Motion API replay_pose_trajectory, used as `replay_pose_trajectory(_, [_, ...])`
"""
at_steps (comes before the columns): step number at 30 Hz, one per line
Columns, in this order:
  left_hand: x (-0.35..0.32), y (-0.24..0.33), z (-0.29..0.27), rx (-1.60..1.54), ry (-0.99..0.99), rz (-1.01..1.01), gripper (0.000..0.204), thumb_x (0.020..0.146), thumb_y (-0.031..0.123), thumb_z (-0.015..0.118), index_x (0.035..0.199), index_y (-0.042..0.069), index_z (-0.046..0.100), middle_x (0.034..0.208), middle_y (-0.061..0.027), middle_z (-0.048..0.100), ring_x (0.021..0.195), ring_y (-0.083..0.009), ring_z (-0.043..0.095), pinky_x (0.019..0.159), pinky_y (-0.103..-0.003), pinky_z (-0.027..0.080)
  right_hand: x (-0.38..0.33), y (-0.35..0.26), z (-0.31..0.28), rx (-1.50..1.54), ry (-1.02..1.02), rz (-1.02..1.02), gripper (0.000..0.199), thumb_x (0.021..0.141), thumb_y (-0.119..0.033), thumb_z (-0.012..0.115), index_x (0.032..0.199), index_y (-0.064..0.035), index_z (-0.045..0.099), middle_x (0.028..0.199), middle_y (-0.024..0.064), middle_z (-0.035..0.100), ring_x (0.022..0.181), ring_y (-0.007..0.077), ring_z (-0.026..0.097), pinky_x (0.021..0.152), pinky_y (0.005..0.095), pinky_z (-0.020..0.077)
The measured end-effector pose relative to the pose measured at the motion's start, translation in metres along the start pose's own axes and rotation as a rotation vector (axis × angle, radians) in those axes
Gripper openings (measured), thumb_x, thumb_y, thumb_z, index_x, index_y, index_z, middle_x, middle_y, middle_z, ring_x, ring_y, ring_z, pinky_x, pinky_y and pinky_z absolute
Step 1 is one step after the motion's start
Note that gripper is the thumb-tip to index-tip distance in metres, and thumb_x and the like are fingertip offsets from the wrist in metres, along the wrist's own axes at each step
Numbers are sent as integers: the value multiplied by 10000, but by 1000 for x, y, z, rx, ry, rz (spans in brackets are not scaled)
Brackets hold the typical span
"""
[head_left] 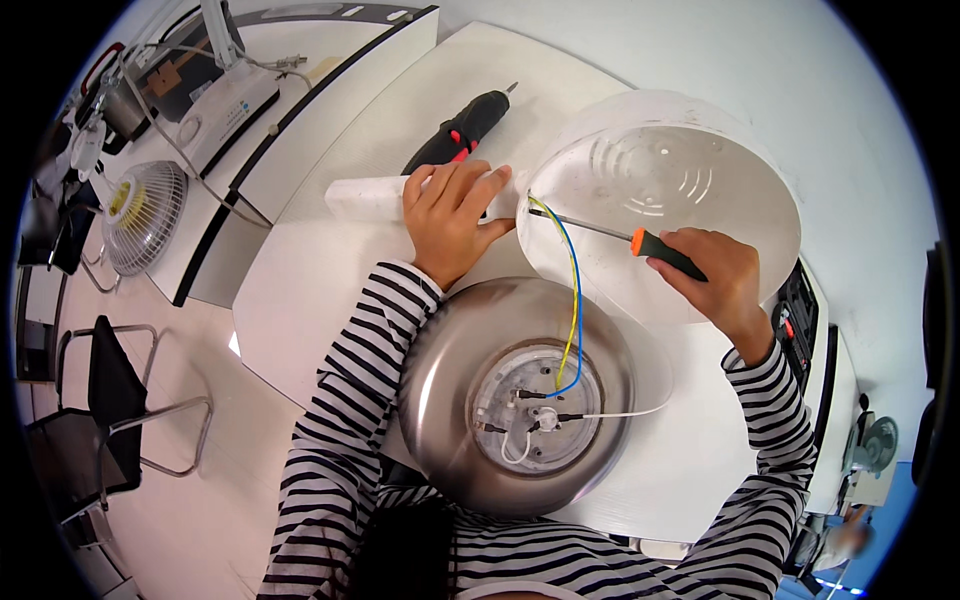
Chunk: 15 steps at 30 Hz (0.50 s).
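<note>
My left hand [452,215] grips the rim of a white plastic appliance housing [680,180] tipped on its side on the white table [300,300]. My right hand [715,275] holds a screwdriver [640,240] with an orange-and-black handle, its shaft reaching left to the housing's edge where yellow and blue wires [572,290] come out. The wires run down to the heating plate in the middle of an upturned shiny metal bowl [450,400] close to my chest. White leads also attach there.
A black and red electric screwdriver [460,130] and a white tube [365,198] lie behind my left hand. A small fan [145,215] and a white appliance [225,110] sit on the desk at left. Chairs [110,400] stand lower left. A black device [798,310] lies right.
</note>
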<state>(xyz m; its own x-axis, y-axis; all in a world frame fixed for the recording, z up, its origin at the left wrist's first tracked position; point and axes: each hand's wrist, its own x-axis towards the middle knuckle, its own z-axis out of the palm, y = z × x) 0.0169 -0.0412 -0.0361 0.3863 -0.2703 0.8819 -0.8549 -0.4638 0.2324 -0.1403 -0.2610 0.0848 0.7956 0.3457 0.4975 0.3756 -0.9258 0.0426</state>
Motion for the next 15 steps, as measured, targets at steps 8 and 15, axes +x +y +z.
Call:
replay_pose_trajectory(8, [0, -5, 0, -46, 20, 12, 468, 509, 245, 748, 947, 148, 614, 900, 15, 586, 845, -143, 539, 822, -328, 332, 13, -5, -8, 223, -144, 279, 203, 729, -166, 725, 819, -6, 639, 697, 82, 643, 544, 142, 580, 512, 238, 453])
replay_pose_trajectory(15, [0, -4, 3, -27, 50, -18, 480, 503, 239, 758, 953, 155, 613, 917, 12, 576, 868, -144, 528, 828, -344, 334, 5, 1, 6, 823, -277, 941, 178, 824, -179, 652, 787, -12, 602, 605, 37, 590, 402, 16, 347, 362, 186, 252])
